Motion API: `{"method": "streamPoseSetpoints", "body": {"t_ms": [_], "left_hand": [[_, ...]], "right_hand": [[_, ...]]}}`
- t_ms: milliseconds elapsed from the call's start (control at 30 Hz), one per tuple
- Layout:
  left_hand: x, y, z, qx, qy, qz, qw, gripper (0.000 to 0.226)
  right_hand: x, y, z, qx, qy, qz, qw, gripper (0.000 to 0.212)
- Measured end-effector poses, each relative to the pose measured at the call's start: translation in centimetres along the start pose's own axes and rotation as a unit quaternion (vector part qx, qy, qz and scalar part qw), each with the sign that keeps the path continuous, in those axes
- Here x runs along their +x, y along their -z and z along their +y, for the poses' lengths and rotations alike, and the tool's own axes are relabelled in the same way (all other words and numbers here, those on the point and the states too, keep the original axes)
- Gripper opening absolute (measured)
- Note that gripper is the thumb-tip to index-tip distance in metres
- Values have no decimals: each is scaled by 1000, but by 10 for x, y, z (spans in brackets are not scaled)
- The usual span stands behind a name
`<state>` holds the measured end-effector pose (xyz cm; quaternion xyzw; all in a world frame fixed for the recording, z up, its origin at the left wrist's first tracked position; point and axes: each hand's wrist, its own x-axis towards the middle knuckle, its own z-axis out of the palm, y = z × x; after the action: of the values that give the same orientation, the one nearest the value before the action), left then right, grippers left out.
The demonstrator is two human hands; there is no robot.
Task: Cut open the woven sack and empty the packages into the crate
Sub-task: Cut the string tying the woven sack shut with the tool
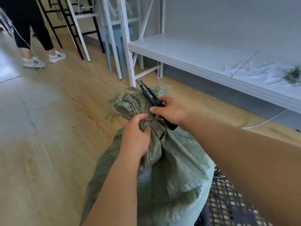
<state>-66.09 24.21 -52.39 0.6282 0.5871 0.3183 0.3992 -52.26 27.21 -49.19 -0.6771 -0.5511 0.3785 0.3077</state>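
Hands at the tied neck of a green sack (171,163)

The left hand (136,137) grips the bunched neck; just beside it, the right hand (171,110) clasps a black knife (150,95).

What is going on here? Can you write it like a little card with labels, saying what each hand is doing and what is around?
Left hand: gripping the tied neck of the green woven sack
Right hand: holding a black utility knife, tip pointing up and away
Sack: still tied shut, frayed top above the knot
Crate: black mesh, bottom right, beside the sack
Floor: light wood
Shelf: white, low, with green scraps on it
Someone else: legs and white sneakers, top left
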Motion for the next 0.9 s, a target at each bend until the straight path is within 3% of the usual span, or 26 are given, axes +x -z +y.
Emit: {"method": "streamPoseSetpoints", "body": {"t_ms": [133, 367, 533, 633, 733, 833, 867, 900], "left_hand": [[-10, 3, -7, -2, 26, -37, 999, 57], [-25, 11, -5, -50, 29, 7, 998, 63], [-36, -2, 6, -41, 2, -23, 999, 64], [-53, -23, 24, -53, -32, -23, 998, 63], [-72, -51, 35, -60, -41, -87, 994, 65], [-81, -63, 41, 52, -56, -212, 974, 68], [-81, -62, 45, 133, -84, -222, 962, 62], [-81, -60, 49, 204, -125, -183, 954, 51]], "right_hand": [[-3, -12, 6, -16, -17, -12, 1000, 26], [-27, 6, -17, -43, 7, 123, 991, 25], [-62, -2, 3, -67, -41, 48, 996, 41], [-87, 11, 34, 28, -73, 69, 995, 46], [-112, 36, 67, 131, -71, 112, 983, 39], [-130, 44, 103, 181, -96, 175, 963, 27], [-134, 43, 116, 200, -106, 187, 956, 23], [-136, 41, 126, 218, -118, 196, 949, 20]]}}
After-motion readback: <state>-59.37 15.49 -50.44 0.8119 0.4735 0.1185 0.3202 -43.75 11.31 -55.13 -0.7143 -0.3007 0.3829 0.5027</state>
